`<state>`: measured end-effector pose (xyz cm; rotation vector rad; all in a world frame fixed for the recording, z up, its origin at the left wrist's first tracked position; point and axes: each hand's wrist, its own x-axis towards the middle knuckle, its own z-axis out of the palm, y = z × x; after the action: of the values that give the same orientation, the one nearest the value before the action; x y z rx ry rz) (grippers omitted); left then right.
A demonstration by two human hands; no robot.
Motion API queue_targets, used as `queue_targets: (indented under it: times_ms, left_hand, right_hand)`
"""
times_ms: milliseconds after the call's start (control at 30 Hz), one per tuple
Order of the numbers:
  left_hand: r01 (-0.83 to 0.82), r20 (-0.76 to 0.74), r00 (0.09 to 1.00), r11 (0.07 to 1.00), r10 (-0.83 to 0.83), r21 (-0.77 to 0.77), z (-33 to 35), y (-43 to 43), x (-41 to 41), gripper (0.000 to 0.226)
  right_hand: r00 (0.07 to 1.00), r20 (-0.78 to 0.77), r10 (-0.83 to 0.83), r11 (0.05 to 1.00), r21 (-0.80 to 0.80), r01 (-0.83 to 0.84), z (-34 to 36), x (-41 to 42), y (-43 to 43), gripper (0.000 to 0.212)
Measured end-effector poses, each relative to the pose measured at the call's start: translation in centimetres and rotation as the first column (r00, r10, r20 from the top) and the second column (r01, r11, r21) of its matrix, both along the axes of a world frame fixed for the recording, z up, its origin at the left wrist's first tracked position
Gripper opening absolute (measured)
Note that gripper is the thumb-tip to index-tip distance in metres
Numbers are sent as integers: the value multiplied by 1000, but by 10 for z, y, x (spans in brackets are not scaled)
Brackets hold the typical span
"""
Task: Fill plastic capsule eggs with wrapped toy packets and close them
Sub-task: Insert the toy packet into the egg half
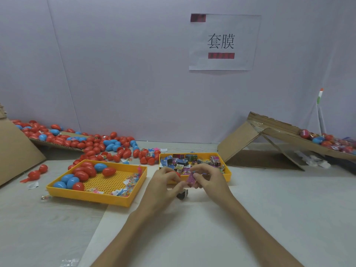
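My left hand (163, 185) is closed around a red capsule egg (176, 174), of which only a sliver shows between the fingers. My right hand (207, 178) pinches a purple wrapped toy packet (190, 179) right beside that egg. Both hands hover at the front edge of a yellow tray (228, 171) full of wrapped toy packets (183, 161). A dark packet (182, 194) lies on the table under my hands. To the left, a second yellow tray (96, 197) holds red and blue eggs (82, 173) and small colourful bits.
A heap of red and blue eggs (92, 145) spreads from a cardboard sheet at the back left. A folded cardboard ramp (269, 143) at the right carries wrapped eggs (327, 140). A paper sign hangs on the white wall. More cardboard (13, 151) leans at far left.
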<state>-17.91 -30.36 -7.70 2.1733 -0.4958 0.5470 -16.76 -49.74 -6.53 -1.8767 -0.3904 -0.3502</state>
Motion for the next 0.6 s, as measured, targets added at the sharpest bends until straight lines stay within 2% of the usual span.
queue_targets:
  times_ms: [100, 200, 300, 400, 500, 600]
  left_hand:
    - [-30, -6, 1000, 996, 30, -83, 6, 0, -3, 23]
    - [-19, -30, 999, 990, 14, -140, 10, -2, -7, 41]
    - [-10, -58, 998, 986, 0, -169, 13, -3, -10, 48]
    - [8, -91, 996, 980, -26, -197, 13, -4, -12, 40]
    - [37, -110, 992, 968, -66, -248, 13, -4, -13, 14]
    - [52, -136, 986, 955, -96, -293, 15, -4, -13, 17]
  right_hand:
    - [999, -32, 18, 995, 94, -15, 1, 0, -1, 27]
    - [998, -54, 44, 990, 140, -36, 3, 0, -1, 27]
    - [995, -79, 66, 984, 169, -52, 5, -2, -1, 28]
    - [988, -109, 112, 970, 227, -85, 6, -3, -1, 20]
    - [983, -124, 132, 959, 267, -95, 7, -4, 0, 17]
    - [981, -132, 144, 959, 265, -105, 8, -5, 0, 25]
